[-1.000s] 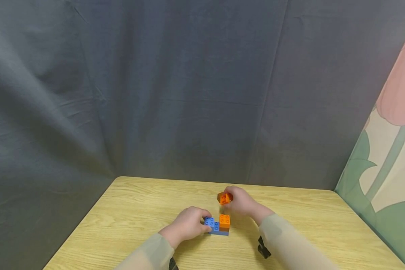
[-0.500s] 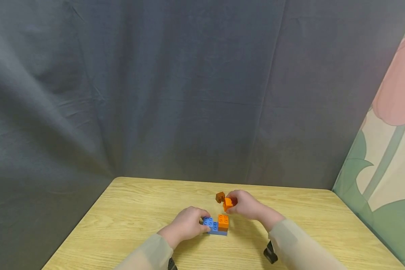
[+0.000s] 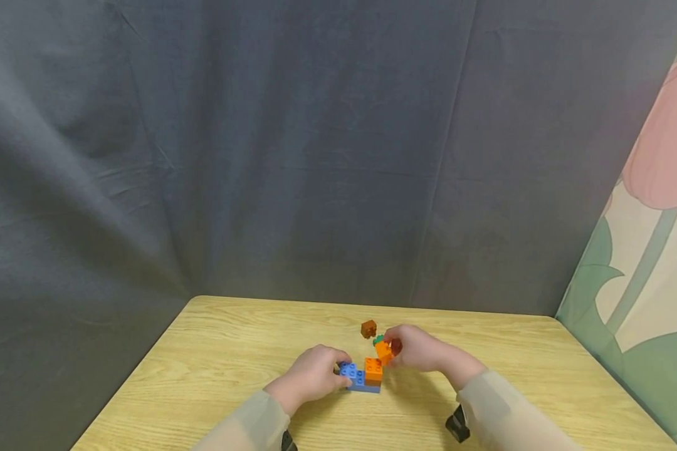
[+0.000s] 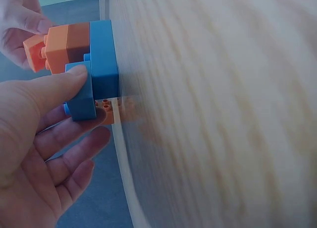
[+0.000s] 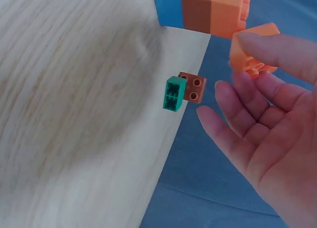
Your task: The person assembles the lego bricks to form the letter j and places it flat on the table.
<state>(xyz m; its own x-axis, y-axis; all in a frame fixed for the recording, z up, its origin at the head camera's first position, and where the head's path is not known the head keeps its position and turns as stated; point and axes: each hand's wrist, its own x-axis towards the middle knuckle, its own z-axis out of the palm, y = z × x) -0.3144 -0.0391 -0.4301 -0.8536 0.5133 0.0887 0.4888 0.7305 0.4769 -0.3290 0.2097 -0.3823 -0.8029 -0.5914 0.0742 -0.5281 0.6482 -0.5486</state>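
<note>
On the table, a long blue building brick [image 4: 105, 64] carries a smaller blue brick [image 4: 83, 98] at its left end. A brown brick [image 4: 79, 42] topped by an orange brick [image 3: 373, 365] stands at its right end. My left hand [image 3: 311, 376] pinches the smaller blue brick between thumb and fingers. Close above the orange-topped stack, my right hand [image 3: 423, 349] pinches another orange brick [image 5: 255, 47], held tilted. Whether it touches the studs below is unclear. A dark red patch shows by the right fingers in the head view; its nature is hard to make out.
Behind the stack lie a loose brown brick [image 3: 368, 329] and a green brick [image 5: 173, 94]. Under everything is a wooden table [image 3: 248, 326]. A dark curtain [image 3: 316, 156] hangs along its far edge, and a flower-patterned wall [image 3: 654, 282] is at the right.
My right hand has brought the orange brick nearer, towards the stack, tilting it and uncovering the loose brown and green bricks. The left hand keeps its hold on the smaller blue brick.
</note>
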